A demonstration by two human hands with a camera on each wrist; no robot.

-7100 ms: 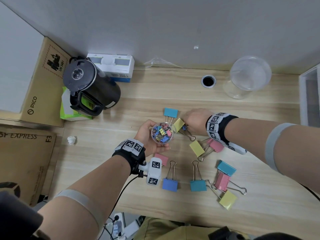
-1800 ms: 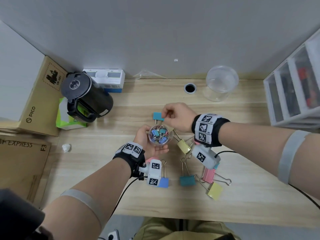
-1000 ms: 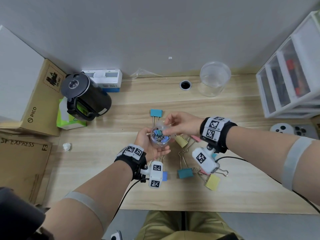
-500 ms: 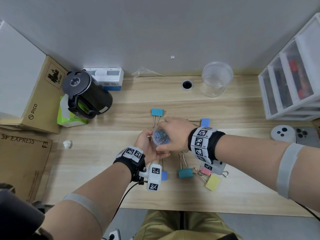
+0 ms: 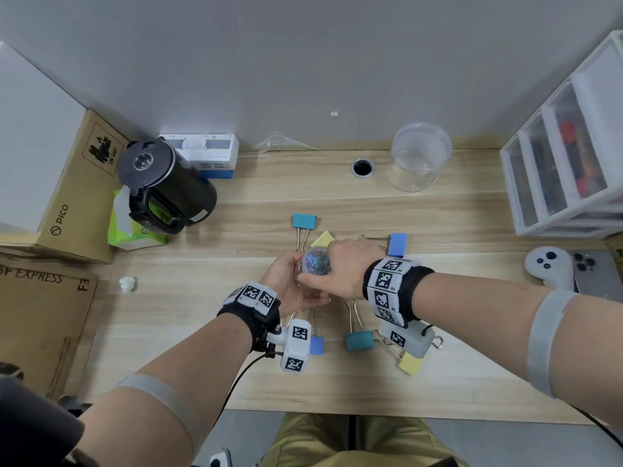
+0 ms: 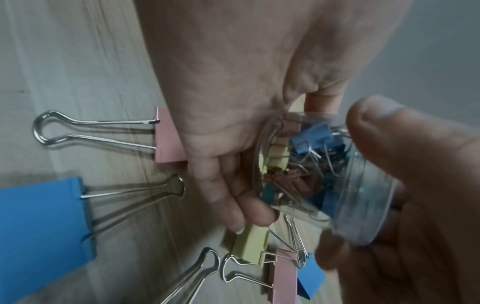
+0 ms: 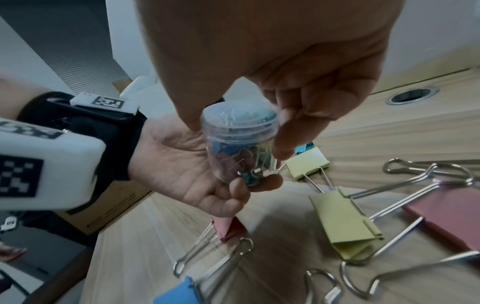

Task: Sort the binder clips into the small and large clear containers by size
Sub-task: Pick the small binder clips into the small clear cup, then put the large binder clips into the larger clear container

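Observation:
A small clear container [image 5: 314, 261] packed with small coloured binder clips sits between both hands above the table. My left hand [image 5: 290, 281] cradles it from below, fingers curled under its base [image 7: 249, 181]. My right hand [image 5: 337, 267] grips its lidded top [image 7: 239, 121] with thumb and fingers. The left wrist view shows the container [image 6: 324, 174] tilted against my left thumb [image 6: 402, 154]. Large clips lie on the wood around the hands: teal [image 5: 304, 221], yellow [image 5: 323, 238], blue [image 5: 397, 245], teal [image 5: 359, 340], yellow [image 5: 410, 363]. The large clear container [image 5: 418, 156] stands empty at the back.
A black kettle [image 5: 165, 187] and cardboard boxes [image 5: 67, 183] fill the left side. A white drawer unit [image 5: 566, 170] stands at the right, with a game controller [image 5: 549, 267] and a phone [image 5: 596, 274] in front. A cable hole [image 5: 363, 167] is near the wall.
My right hand has come over the small container and now grips its top. The left hand still holds the container in the same place.

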